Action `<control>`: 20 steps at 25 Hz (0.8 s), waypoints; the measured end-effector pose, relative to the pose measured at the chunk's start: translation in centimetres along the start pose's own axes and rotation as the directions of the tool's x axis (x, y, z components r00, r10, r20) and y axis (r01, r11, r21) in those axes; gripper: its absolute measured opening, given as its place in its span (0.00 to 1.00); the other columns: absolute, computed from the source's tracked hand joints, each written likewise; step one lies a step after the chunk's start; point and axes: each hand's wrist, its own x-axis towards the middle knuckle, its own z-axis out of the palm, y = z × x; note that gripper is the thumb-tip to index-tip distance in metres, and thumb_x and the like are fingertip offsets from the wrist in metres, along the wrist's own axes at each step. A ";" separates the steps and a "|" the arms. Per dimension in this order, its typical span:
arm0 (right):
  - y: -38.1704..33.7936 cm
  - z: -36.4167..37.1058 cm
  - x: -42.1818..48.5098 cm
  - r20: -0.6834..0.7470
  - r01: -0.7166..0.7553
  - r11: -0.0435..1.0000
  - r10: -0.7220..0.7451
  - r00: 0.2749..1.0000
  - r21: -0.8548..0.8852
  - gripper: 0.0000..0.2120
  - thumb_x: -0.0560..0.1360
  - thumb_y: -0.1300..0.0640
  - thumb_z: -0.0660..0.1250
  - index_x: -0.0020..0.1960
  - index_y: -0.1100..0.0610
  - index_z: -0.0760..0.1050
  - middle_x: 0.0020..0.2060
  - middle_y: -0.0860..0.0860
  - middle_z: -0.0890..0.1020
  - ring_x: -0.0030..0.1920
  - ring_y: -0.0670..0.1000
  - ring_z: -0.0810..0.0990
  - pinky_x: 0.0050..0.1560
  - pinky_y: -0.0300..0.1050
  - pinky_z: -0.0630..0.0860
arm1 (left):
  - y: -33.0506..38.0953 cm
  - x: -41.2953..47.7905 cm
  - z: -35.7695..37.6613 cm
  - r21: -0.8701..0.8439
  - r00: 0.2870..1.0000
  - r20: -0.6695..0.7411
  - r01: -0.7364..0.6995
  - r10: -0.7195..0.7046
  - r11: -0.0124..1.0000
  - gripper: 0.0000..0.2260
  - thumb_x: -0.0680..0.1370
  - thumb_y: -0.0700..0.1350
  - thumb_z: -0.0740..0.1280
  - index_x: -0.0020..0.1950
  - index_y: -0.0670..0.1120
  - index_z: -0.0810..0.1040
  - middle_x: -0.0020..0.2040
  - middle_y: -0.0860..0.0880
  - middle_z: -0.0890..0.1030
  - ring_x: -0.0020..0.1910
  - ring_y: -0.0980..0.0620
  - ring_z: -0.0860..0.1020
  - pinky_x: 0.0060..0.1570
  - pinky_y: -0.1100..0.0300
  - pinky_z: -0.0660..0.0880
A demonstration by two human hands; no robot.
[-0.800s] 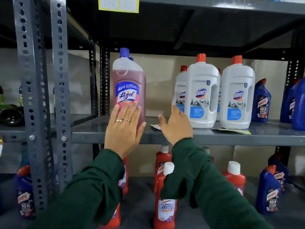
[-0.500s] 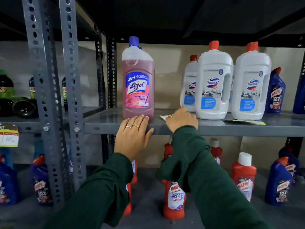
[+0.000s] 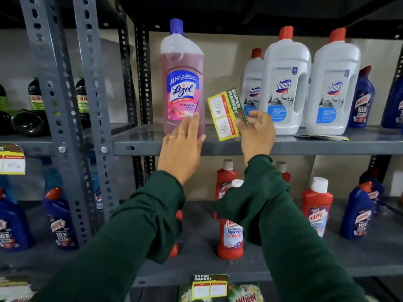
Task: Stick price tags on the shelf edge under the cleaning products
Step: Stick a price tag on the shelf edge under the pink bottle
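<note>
While right hand (image 3: 257,136) pinches price tag (image 3: 226,114), left hand (image 3: 181,149) open, empty: positioning step; next, press onto shelf edge (image 3: 139,147) under Lizol bottle (image 3: 182,77).

One view only, head cam, wide-angle, so nothing shared w/ a second view. It looks fwd and slightly down, straight at a grey metal rack, close in: the middle shelf edge (image 3: 305,147) runs across at about mid-height, roughly level. Both arms enter from bottom, left hand (image 3: 181,147) and right hand (image 3: 257,136) near centre, at that edge. Top of frame is cut by the underside of the shelf above; bottom reaches the lower shelf edge w/ a stuck price tag (image 3: 209,287). Perforated uprights (image 3: 91,118) on the left lean inward, lens distortion. Pink Lizol bottle (image 3: 182,79) stands just left of centre.
</note>
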 end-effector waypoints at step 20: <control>2.0 0.3 -5.3 0.567 0.572 0.687 -0.277 0.776 -0.448 0.08 0.71 0.59 0.70 0.40 0.65 0.81 0.54 0.57 0.77 0.57 0.54 0.76 0.56 0.47 0.74 | -2.8 -2.0 -3.6 -0.076 0.979 0.202 0.019 -0.003 0.997 0.04 0.74 0.40 0.68 0.43 0.42 0.83 0.61 0.43 0.78 0.60 0.42 0.73 0.66 0.45 0.56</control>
